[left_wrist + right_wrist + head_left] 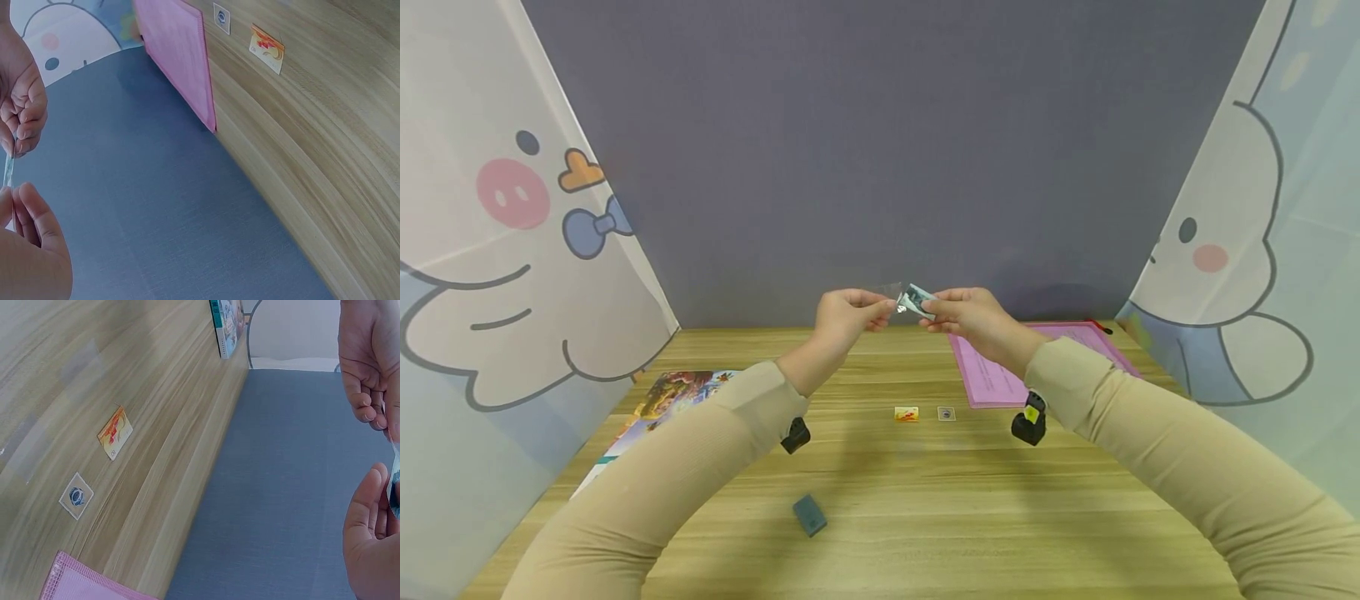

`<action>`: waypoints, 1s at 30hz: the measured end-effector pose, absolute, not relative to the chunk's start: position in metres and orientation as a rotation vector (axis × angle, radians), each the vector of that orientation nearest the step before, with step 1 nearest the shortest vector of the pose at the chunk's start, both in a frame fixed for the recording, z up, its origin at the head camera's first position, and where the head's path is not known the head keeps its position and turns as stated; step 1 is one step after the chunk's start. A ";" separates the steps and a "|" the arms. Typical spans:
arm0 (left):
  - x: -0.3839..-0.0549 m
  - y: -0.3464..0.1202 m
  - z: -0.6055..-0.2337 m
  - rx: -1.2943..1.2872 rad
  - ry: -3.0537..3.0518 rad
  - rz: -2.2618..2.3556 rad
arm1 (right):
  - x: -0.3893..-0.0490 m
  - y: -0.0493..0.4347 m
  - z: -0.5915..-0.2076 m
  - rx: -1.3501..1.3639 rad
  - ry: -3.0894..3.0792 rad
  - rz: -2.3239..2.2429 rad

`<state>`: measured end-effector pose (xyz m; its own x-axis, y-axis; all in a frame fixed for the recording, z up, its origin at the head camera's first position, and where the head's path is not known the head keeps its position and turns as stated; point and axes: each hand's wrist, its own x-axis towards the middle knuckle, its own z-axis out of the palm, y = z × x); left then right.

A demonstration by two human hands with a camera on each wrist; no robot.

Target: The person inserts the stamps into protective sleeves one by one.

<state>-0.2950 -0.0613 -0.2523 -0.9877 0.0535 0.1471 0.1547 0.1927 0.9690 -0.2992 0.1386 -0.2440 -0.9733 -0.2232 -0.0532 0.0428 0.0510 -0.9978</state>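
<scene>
Both hands are raised above the far part of the table, close together. My right hand pinches a small blue-green stamp-like piece between thumb and fingers. My left hand pinches clear plastic film at the piece's left side. From the right wrist, the dark blue-green piece shows only partly at the frame's edge. On the table below lie an orange-and-yellow stamp and a pale stamp with a round blue motif, side by side.
A pink mesh folder lies at the back right, partly under the right forearm. A colourful book is at the left, partly behind the left sleeve. A dark grey block sits nearer. Thin clear sleeves lie on the table.
</scene>
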 end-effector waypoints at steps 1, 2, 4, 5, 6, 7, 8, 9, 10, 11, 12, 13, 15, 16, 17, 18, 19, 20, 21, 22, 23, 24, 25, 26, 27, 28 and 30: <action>-0.295 -0.061 -0.253 -0.207 -2.366 -1.933 | -0.299 0.139 -0.244 -0.186 2.126 -2.034; -0.295 -0.061 -0.253 -0.207 -2.367 -1.931 | -0.299 0.139 -0.244 -0.185 2.127 -2.036; -0.295 -0.061 -0.253 -0.207 -2.372 -1.922 | -0.299 0.139 -0.244 -0.185 2.132 -2.036; -0.296 -0.060 -0.253 -0.206 -2.375 -1.918 | -0.299 0.139 -0.243 -0.186 2.136 -2.034; -0.295 -0.060 -0.253 -0.206 -2.376 -1.915 | -0.299 0.139 -0.243 -0.186 2.139 -2.031; -0.296 -0.060 -0.253 -0.207 -2.375 -1.915 | -0.299 0.139 -0.243 -0.184 2.139 -2.031; -0.295 -0.060 -0.252 -0.208 -2.374 -1.913 | -0.299 0.139 -0.243 -0.184 2.141 -2.030; -0.295 -0.060 -0.253 -0.208 -2.375 -1.911 | -0.299 0.139 -0.243 -0.182 2.138 -2.031; -0.295 -0.060 -0.253 -0.207 -2.377 -1.910 | -0.299 0.139 -0.244 -0.181 2.134 -2.032; -0.295 -0.060 -0.253 -0.206 -2.378 -1.910 | -0.300 0.140 -0.244 -0.177 2.129 -2.035; -0.295 -0.060 -0.253 -0.204 -2.379 -1.909 | -0.300 0.140 -0.244 -0.174 2.123 -2.040; -0.296 -0.060 -0.253 -0.202 -2.382 -1.907 | -0.300 0.140 -0.244 -0.169 2.117 -2.043; -0.296 -0.060 -0.253 -0.196 -2.384 -1.906 | -0.300 0.140 -0.245 -0.164 2.110 -2.046; -0.296 -0.060 -0.254 -0.193 -2.385 -1.907 | -0.300 0.140 -0.246 -0.162 2.109 -2.046; -0.296 -0.060 -0.254 -0.193 -2.385 -1.907 | -0.300 0.140 -0.246 -0.163 2.110 -2.044; -0.296 -0.059 -0.254 -0.191 -2.384 -1.907 | -0.300 0.140 -0.246 -0.163 2.110 -2.042; -0.296 -0.059 -0.254 -0.191 -2.382 -1.910 | -0.300 0.139 -0.247 -0.165 2.111 -2.041; -0.296 -0.059 -0.254 -0.191 -2.380 -1.912 | -0.300 0.139 -0.247 -0.168 2.110 -2.041; -0.296 -0.059 -0.254 -0.191 -2.379 -1.914 | -0.300 0.139 -0.247 -0.170 2.110 -2.041; -0.297 -0.059 -0.254 -0.194 -2.377 -1.917 | -0.300 0.139 -0.247 -0.171 2.109 -2.042; -0.297 -0.058 -0.255 -0.197 -2.375 -1.919 | -0.300 0.139 -0.247 -0.173 2.109 -2.041; -0.297 -0.058 -0.255 -0.196 -2.373 -1.921 | -0.299 0.139 -0.247 -0.172 2.109 -2.042; -0.297 -0.058 -0.255 -0.197 -2.372 -1.922 | -0.299 0.139 -0.247 -0.177 2.109 -2.042; -0.297 -0.058 -0.255 -0.201 -2.366 -1.927 | -0.299 0.139 -0.248 -0.178 2.111 -2.040; -0.297 -0.058 -0.255 -0.204 -2.362 -1.930 | -0.299 0.139 -0.248 -0.179 2.113 -2.036; -0.297 -0.058 -0.255 -0.206 -2.359 -1.934 | -0.299 0.139 -0.248 -0.180 2.113 -2.034; -0.297 -0.058 -0.255 -0.204 -2.360 -1.932 | -0.298 0.140 -0.249 -0.185 2.109 -2.029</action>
